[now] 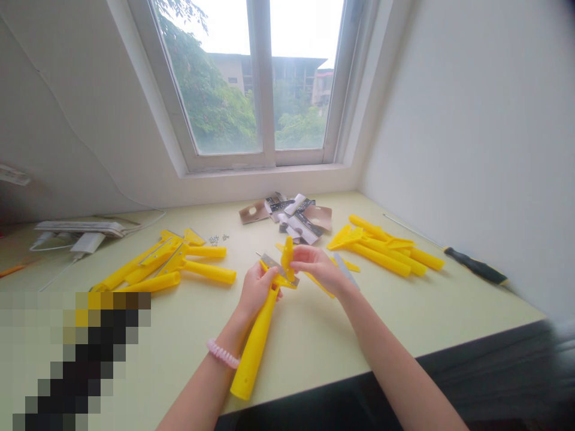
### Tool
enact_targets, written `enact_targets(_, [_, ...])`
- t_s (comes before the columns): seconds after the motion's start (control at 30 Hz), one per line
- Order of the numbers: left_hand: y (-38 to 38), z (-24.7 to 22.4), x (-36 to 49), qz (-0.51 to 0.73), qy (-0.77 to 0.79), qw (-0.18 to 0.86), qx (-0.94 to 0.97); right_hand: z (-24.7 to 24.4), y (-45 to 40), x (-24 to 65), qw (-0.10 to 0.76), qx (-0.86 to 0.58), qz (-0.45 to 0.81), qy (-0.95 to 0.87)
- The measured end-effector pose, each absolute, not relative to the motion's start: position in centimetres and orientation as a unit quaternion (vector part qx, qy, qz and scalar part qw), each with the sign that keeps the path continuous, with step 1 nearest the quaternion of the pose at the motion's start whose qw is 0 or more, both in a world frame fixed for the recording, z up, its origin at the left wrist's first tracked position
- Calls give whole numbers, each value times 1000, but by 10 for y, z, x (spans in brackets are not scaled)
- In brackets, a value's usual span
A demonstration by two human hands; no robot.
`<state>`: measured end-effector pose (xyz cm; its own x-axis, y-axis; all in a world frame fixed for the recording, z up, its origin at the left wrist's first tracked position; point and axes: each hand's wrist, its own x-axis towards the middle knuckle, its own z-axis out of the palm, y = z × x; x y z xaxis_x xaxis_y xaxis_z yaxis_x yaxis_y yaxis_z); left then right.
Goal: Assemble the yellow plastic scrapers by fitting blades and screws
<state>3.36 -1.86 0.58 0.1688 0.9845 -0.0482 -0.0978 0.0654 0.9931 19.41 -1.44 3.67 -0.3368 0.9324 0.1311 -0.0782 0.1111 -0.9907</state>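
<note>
Scraper blade [271, 263] half hidden, lower left pixelated

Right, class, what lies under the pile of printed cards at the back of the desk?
The pale green desk shows around the printed cards. They overlap, so the lower cards are partly covered, and the desk beneath them cannot be seen.

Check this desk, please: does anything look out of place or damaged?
A bare metal blade lies loose on the desk just past the right hand, unlike the blades fitted in the yellow scrapers. Its uncovered edge looks odd there.
</note>
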Motion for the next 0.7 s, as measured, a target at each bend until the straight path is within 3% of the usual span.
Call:
enact_targets(0.5, [-20, 11, 34, 483, 441, 586, 479, 37, -17, 191, 416, -426, 459, -660])
enact_targets(0.7, [-21, 14, 36, 493, 435, 587, 473, 31, -19, 190, 379, -431, 506, -644])
